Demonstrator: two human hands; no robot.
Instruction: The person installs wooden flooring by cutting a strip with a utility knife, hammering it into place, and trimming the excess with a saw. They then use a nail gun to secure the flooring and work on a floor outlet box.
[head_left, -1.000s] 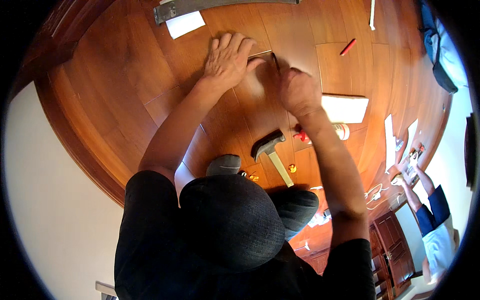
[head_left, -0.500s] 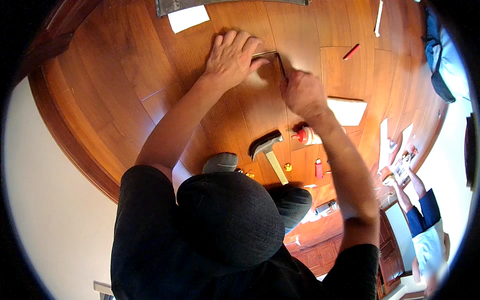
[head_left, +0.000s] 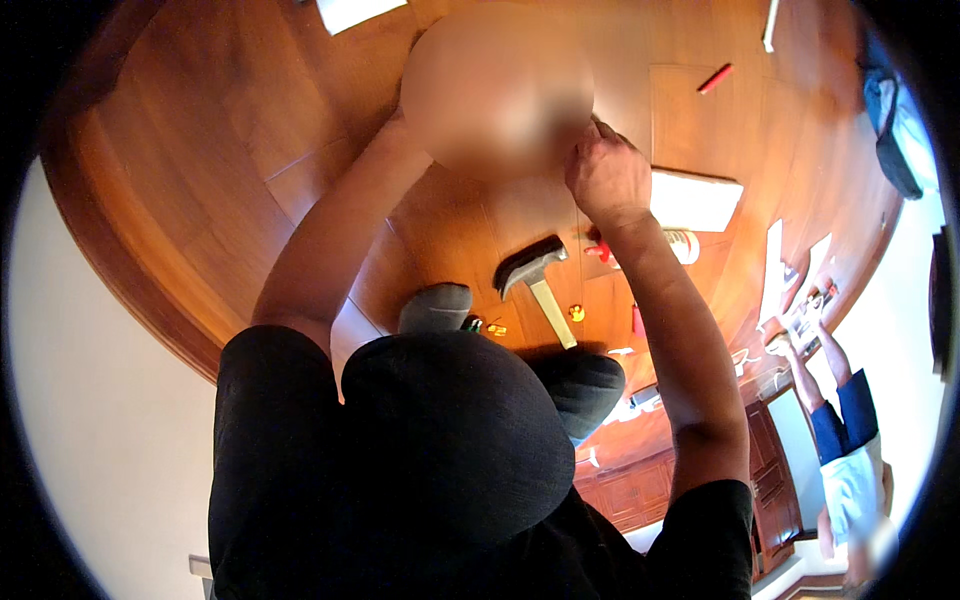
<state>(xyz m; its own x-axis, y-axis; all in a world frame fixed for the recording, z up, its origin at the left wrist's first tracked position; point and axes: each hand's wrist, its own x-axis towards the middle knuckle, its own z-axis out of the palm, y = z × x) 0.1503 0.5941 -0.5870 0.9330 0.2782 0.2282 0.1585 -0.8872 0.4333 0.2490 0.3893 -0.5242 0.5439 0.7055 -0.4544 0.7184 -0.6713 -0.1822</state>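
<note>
A round blurred patch covers my left hand; only the left forearm (head_left: pixel 345 230) leads plainly up to it, so its fingers and whatever lies under them are hidden. Just right of that patch, my right hand (head_left: pixel 608 178) is closed around a thin dark tool, whose tip runs into the blur. Below the two hands, a claw hammer (head_left: pixel 547 300) with a pale handle rests on the wooden floor. Partly behind my right forearm lies a white bottle (head_left: pixel 683 246) with a red nozzle. A white rectangular board (head_left: pixel 697 199) sits beside my right wrist.
A red pen-like stick (head_left: pixel 715 79) lies at the upper right, a white sheet (head_left: pixel 358 10) at the top. Small yellow items (head_left: pixel 576 313) are near the hammer. A dark, pale-blue bag (head_left: pixel 893 130) is at the right. Another person (head_left: pixel 850 470) works at lower right.
The blurred patch now covers my left hand and the thin strip seen beside it earlier. My right hand stays closed and is nearly in the same place. The view has shifted slightly.
</note>
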